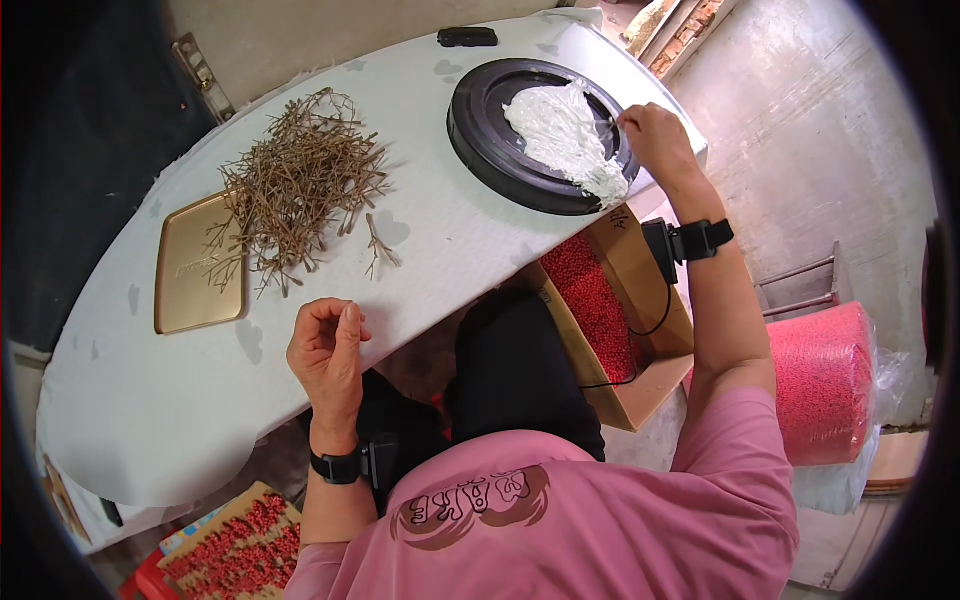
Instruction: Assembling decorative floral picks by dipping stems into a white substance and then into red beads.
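Observation:
At the right end of the table, my right hand [657, 140] reaches over the rim of a round black lid-like tray [483, 165]. Its fingers are pinched together; what lies between them is too small to make out. A thick smear of white paste [560, 130] covers part of the tray, close to those fingertips. My left hand [330, 355] hovers at the table's near edge, fingers curled in against the thumb, their contents hidden. Beyond it a tangled pile of thin brown forked twigs [305, 180] lies on the white cloth, with a single loose twig [379, 248] beside the pile.
A gold rectangular tray [185, 295] sits partly under the twigs. Below the table edge stands a cardboard box [655, 390] of small red beads [595, 305]. A clear bag of red beads [825, 385] is at right. Red-berried sprigs [235, 545] lie at lower left. A small black object [467, 37] rests at the far edge.

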A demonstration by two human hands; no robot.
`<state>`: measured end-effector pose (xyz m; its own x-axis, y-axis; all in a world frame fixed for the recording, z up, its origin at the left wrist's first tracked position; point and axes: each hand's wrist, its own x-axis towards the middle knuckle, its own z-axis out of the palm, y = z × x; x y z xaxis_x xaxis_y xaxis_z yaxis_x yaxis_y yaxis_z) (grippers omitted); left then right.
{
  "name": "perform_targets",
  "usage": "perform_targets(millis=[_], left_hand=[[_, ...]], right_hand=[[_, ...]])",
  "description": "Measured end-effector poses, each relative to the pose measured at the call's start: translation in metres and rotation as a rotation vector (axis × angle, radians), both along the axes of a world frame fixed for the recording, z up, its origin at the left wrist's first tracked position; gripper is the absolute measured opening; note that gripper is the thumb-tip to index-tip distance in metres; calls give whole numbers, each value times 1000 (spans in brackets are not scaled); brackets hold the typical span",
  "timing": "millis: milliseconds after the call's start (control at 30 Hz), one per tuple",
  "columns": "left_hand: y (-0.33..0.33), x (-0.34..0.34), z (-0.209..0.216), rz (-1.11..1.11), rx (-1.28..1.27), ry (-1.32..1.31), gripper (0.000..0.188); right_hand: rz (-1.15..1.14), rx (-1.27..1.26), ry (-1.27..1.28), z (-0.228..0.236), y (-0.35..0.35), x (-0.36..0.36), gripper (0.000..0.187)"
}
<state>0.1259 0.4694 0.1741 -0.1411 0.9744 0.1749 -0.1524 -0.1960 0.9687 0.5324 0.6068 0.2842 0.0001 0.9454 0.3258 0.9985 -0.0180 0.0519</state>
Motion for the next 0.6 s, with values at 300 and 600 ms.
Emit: perform_targets(millis=[300, 600], left_hand=[[2, 3, -1, 13, 8, 3, 7], [0, 3, 1, 19, 18, 10, 5]], right_hand=[[204, 95, -51, -18, -11, -14, 14], [212, -184, -135, 16, -46, -11, 15]])
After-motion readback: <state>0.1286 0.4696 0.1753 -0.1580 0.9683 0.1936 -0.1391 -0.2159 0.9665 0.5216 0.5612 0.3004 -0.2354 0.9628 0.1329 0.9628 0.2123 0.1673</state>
